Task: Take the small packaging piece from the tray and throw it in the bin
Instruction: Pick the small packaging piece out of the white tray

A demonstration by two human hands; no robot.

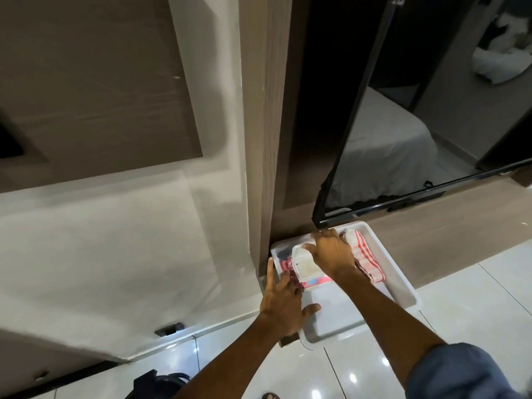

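A white tray [403,286] stands on a low ledge below a black screen. Inside it lie a red-and-white packet [313,282], a white lidded container [305,264] and a red-striped white cloth [367,254]. My right hand [331,251] reaches into the far part of the tray, fingers spread over the container and the cloth; whether it grips anything I cannot tell. My left hand [283,303] rests at the tray's left rim, fingers apart, fingertips touching the packet's left end. No bin is in view.
A wooden column [263,139] rises just left of the tray. The black screen [417,125] overhangs the tray's far edge. Glossy floor tiles [331,375] lie below. A dark bag [161,384] sits on the floor at the bottom left.
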